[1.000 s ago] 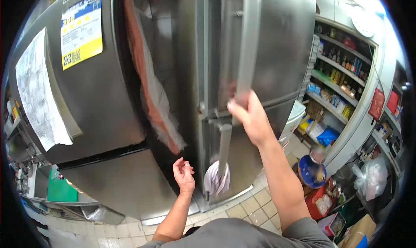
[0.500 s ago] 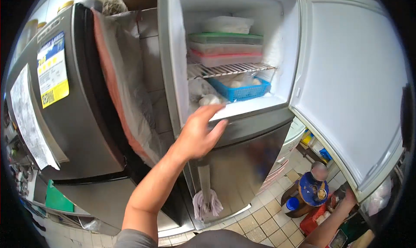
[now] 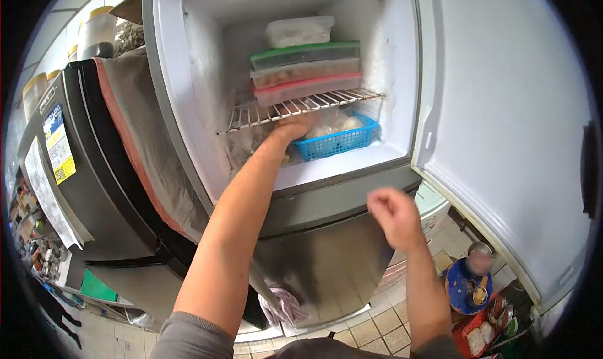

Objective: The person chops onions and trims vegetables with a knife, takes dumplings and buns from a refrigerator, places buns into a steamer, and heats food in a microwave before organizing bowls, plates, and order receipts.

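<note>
Sitting under rack edge: L hand, nr basket; R hand outside.

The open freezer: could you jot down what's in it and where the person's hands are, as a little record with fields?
Door: swung open to the picture's right
Shelf: wire rack, bearing stacked containers
Below shelf: blue basket, with pale contents
Left hand: inside, under the shelf, by the basket; fingers partly hidden, hold unclear
Right hand: outside, loosely curled, blurred; nothing visible in it
</note>
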The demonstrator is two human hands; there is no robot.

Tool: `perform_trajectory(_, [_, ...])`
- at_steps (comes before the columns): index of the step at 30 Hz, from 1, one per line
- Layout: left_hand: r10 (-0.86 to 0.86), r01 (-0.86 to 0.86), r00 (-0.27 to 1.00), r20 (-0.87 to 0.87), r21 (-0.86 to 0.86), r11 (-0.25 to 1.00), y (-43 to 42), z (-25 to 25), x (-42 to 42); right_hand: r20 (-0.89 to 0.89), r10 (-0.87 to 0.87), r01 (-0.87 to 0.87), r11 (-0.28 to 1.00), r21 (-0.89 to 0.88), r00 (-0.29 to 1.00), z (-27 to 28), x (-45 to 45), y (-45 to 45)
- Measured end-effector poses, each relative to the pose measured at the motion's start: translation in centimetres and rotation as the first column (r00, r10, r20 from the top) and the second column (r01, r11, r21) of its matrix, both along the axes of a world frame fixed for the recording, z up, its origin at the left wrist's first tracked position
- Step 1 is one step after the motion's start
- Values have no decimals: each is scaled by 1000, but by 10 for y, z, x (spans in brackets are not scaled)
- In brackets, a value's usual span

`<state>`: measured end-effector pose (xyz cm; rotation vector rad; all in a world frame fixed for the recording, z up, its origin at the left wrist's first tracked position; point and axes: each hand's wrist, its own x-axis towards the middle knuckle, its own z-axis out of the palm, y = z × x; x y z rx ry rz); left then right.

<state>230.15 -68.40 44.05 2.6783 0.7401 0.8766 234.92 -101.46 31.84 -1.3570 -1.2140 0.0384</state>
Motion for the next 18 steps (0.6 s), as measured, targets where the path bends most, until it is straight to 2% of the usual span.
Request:
perform_trajectory(1, [-19, 14, 998, 66, 83, 996, 9, -5, 4, 69, -67, 69, 997, -21, 995, 25, 9, 17])
perform_trajectory(2, [29, -28, 1000, -6, 116, 993, -4, 4, -2, 279, -125, 98, 989, 109, 952, 42, 28, 42])
perform_trajectory(3, [39, -39, 999, -5, 109, 993, 7, -3, 6, 467, -203, 96, 965, 243, 861, 54, 48, 70])
perform_trajectory(5, [241, -212, 969, -57, 316, 925, 39, -19, 25, 593, -294, 201, 955, 219, 750, 79, 72, 113])
perform_trajectory(7, [276, -246, 959, -67, 288, 926, 29, -15, 21, 657, -278, 466, 876, -126, 700, 102, 95, 146])
perform_trajectory(8, [266, -252, 957, -114, 123, 960, 4, -1, 8, 660, -274, 463, 878, -126, 700, 107, 100, 156])
perform_trajectory(9, [248, -257, 957, -153, -46, 965, -15, 10, -5, 639, -222, 487, 830, -273, 736, 113, 105, 164])
perform_trajectory(10, [167, -146, 985, 53, -276, 950, -21, 13, -14, 613, -174, 500, 761, -413, 771, 122, 105, 171])
perform_trajectory(11, [173, -148, 983, 64, -282, 948, -14, 12, -16, 623, -167, 500, 763, -410, 765, 132, 104, 178])
perform_trajectory(13, [-79, 104, 993, 91, -313, 944, 4, 1, -17, 663, -48, 558, 589, -585, 747, 151, 89, 180])
perform_trajectory(14, [-81, 86, 996, 28, -391, 916, 13, 3, -13, 659, -44, 553, 587, -591, 751, 153, 86, 180])
perform_trajectory(17, [-166, 180, 984, 69, -427, 886, -6, 6, -27, 624, -1, 519, 554, -650, 782, 156, 81, 183])
perform_trajectory(18, [-202, 204, 978, 40, -48, 978, -12, -2, -25, 649, -34, 514, 644, -567, 760, 151, 80, 183])
